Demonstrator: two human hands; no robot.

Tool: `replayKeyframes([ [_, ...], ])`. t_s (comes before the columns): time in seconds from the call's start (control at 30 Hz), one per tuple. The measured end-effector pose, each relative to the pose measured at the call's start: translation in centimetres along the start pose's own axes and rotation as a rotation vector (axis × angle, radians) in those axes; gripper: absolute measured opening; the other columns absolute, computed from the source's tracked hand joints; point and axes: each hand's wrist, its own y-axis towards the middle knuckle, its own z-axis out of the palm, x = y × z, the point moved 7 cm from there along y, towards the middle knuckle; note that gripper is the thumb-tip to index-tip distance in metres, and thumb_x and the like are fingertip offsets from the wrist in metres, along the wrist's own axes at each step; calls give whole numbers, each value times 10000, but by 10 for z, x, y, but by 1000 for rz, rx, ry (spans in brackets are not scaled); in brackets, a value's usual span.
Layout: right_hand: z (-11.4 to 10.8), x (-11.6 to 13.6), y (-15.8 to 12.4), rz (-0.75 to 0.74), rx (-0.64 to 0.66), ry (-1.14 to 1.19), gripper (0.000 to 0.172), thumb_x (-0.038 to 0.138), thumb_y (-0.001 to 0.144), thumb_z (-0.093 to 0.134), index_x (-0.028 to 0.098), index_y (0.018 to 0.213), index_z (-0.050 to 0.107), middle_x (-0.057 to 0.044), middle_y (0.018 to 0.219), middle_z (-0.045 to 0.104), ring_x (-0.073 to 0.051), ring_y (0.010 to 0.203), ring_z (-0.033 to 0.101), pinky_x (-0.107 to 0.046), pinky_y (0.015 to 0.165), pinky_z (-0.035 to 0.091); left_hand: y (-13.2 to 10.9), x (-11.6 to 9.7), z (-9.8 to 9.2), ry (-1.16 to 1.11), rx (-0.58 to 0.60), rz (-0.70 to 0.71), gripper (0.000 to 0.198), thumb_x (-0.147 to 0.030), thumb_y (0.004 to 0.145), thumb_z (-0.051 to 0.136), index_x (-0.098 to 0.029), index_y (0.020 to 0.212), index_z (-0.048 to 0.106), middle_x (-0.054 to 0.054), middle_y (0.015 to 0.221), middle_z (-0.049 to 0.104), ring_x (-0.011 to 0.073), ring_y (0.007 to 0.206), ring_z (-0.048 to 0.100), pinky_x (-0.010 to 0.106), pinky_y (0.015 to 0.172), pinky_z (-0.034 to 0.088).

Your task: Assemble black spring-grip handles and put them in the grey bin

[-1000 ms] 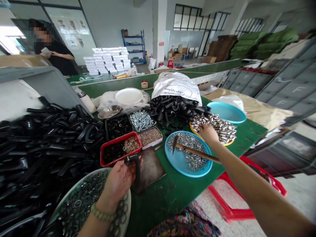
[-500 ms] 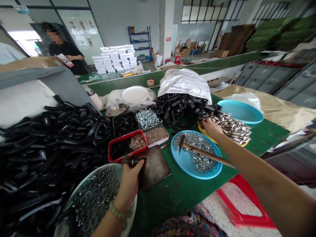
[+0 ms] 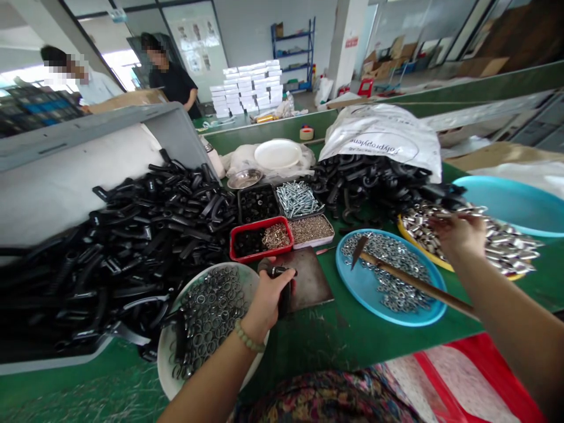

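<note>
My left hand (image 3: 267, 292) is closed around a black plastic part (image 3: 285, 298), over the dark metal plate (image 3: 315, 282) on the green table. My right hand (image 3: 462, 236) reaches into the heap of shiny metal sleeves (image 3: 506, 247) in a yellow tray (image 3: 440, 262). Its fingers are curled together at the sleeves; what they hold is hidden by blur. Between my hands, a hammer (image 3: 396, 273) lies across a blue tray (image 3: 350, 288) of small metal nuts. Below my left forearm sits a pale bowl (image 3: 166, 367) of metal rings (image 3: 215, 305).
Black curved parts (image 3: 176, 229) spill from a grey crate (image 3: 174, 132) at left. Small bins of screws (image 3: 297, 198), rivets (image 3: 312, 229) and black pieces stand mid-table, one a red bin (image 3: 259, 255). Behind is a white sack (image 3: 388, 132). Two people stand beyond the table.
The view has swung left. My right hand has shifted from the yellow tray's near-left edge further over the sleeves, fingers curled. My left hand keeps the black part over the plate.
</note>
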Motion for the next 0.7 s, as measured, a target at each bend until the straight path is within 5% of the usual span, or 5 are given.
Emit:
replayKeyframes([
  [0.13, -12, 35, -32, 152, -196, 581, 157, 362, 880, 403, 265, 949, 505, -118, 953, 597, -224, 890, 620, -377, 724, 501, -2, 5, 6, -172, 65, -116, 459, -501, 746, 642, -234, 1041, 412, -9, 761, 615, 134, 569, 620, 240, 508, 499],
  [0.23, 27, 101, -79, 209, 89, 775, 199, 304, 742, 639, 239, 899, 536, -38, 836, 616, -173, 752, 624, -338, 703, 503, -3, 8, 12, -193, 94, -107, 465, -491, 757, 638, -246, 1080, 409, -11, 807, 617, 137, 593, 632, 266, 551, 523],
  [0.3, 64, 159, -116, 139, 421, 805, 293, 337, 704, 690, 213, 935, 559, 8, 715, 618, -145, 621, 601, -312, 630, 495, -3, 6, 11, -90, 81, -31, 602, -331, 694, 738, -272, 1162, 365, -13, 856, 625, 130, 608, 634, 268, 584, 529],
  [0.4, 103, 220, -158, 50, 685, 814, 267, 358, 705, 690, 183, 884, 596, 28, 643, 610, -123, 585, 578, -279, 609, 476, -5, -3, 9, 95, 82, 143, 798, -153, 634, 767, -272, 1271, 303, 32, 973, 643, 163, 774, 658, 296, 718, 533],
  [0.7, 138, 257, -172, -40, 752, 821, 261, 379, 729, 683, 174, 879, 623, 36, 629, 581, -109, 582, 545, -256, 590, 444, -17, -30, 4, 436, 141, 492, 809, -120, 678, 708, -252, 1356, 287, 35, 1021, 655, 205, 989, 623, 369, 921, 458],
])
